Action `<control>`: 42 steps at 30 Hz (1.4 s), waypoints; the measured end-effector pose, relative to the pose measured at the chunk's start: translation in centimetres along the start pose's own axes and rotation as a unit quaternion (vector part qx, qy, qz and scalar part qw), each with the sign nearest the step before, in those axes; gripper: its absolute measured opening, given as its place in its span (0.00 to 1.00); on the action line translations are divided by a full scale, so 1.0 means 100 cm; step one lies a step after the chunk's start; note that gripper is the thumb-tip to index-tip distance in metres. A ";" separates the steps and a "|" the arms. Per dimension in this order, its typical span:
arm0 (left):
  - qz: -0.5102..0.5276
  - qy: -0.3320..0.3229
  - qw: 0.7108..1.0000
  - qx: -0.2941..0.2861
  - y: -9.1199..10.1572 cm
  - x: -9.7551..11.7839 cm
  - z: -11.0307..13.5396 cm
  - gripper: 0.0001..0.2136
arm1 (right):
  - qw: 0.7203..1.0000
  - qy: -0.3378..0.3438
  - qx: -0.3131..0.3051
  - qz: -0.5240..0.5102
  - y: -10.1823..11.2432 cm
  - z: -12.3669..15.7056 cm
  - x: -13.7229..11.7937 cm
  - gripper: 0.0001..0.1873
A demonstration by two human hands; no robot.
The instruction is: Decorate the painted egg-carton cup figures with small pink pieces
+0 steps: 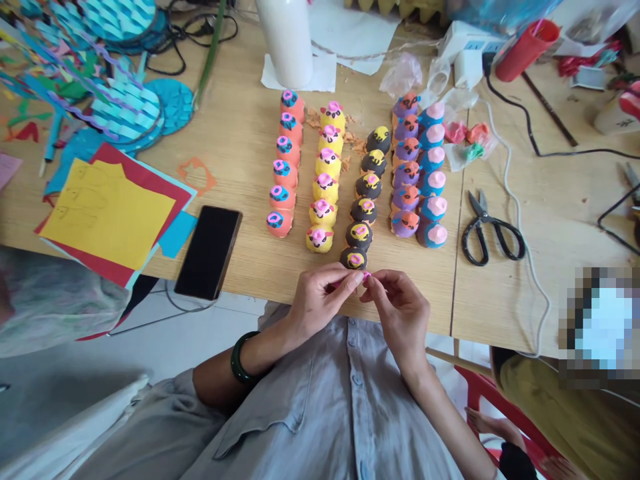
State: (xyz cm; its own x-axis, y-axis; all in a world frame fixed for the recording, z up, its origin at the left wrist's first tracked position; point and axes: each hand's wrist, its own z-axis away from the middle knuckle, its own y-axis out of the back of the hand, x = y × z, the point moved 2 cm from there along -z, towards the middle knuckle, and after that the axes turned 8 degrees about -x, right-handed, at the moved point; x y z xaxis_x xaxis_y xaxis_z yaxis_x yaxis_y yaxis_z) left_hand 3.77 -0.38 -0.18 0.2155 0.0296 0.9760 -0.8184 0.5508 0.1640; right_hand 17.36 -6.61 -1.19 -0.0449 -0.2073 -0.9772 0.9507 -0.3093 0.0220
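Observation:
My left hand (320,293) and my right hand (397,310) meet at the table's near edge, fingertips pinched together on a small bit of pink clay (367,275). Just beyond them stands a black clay figure (354,259) with a yellow and pink top, the nearest of a black row (367,193). Other rows of small clay figures stand on the wooden table (240,153): orange (285,163), yellow (325,177), purple (405,167) and blue with pink caps (433,173).
A black phone (209,251) lies left of the figures, beside stacked coloured paper (113,213). Black scissors (487,230) lie to the right. A white bottle (286,40), a power strip (467,43), cables and blue paper crafts (125,110) fill the far side. Another person sits at right.

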 end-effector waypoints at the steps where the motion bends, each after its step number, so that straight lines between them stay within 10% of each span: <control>1: -0.002 -0.003 1.000 0.003 0.000 -0.001 -0.001 0.13 | 1.000 -0.003 -0.002 -0.006 0.000 0.000 0.000 0.11; 42: 0.087 0.075 0.993 -0.024 0.001 -0.010 -0.005 0.14 | 0.995 -0.043 -0.003 -0.091 -0.002 -0.005 0.002 0.10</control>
State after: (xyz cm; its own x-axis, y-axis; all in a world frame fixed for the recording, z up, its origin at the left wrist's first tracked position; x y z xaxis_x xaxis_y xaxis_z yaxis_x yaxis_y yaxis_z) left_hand 3.75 0.02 -1.25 0.1527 0.2505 0.9560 -0.8251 0.5648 -0.0162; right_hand 17.29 -6.12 -1.55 -0.2419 -0.2268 -0.9434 0.9261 -0.3441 -0.1547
